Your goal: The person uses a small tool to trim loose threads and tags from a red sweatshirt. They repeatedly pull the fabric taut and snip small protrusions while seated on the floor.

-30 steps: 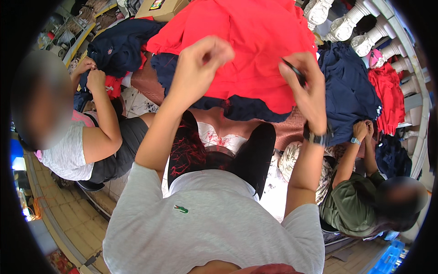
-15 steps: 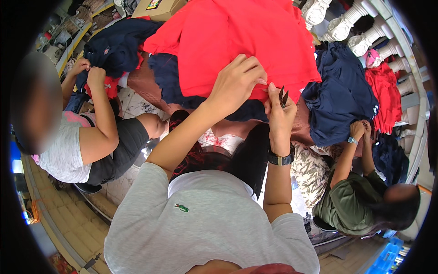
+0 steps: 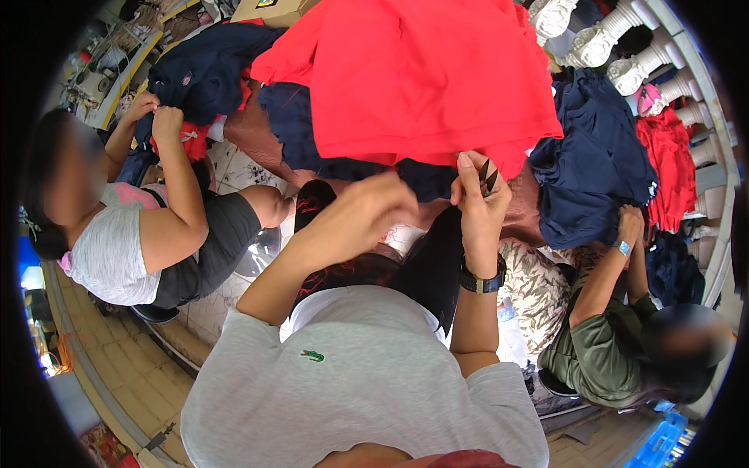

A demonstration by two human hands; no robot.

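A red garment (image 3: 429,86) is spread in front of me with its hem toward me, over a navy garment (image 3: 285,125). My right hand (image 3: 480,199), with a watch on its wrist, is closed around a small pair of dark thread snips (image 3: 488,178), blades pointing up. Its thumb and forefinger are at the hem; whether they pinch the cloth I cannot make out. My left hand (image 3: 363,210) hangs below the hem, apart from the cloth. Its fingers are smeared by motion, so I cannot tell what, if anything, is in them.
Navy clothing (image 3: 589,156) and another red garment (image 3: 667,168) lie to the right, beside white balusters (image 3: 636,74). One co-worker (image 3: 117,242) sits at my left by a dark navy garment (image 3: 207,74), another (image 3: 601,335) at my right. A cardboard box (image 3: 285,12) stands at the back.
My left hand has come away from the red hem, moving down and toward me. My right hand stays near the hem with the snips.
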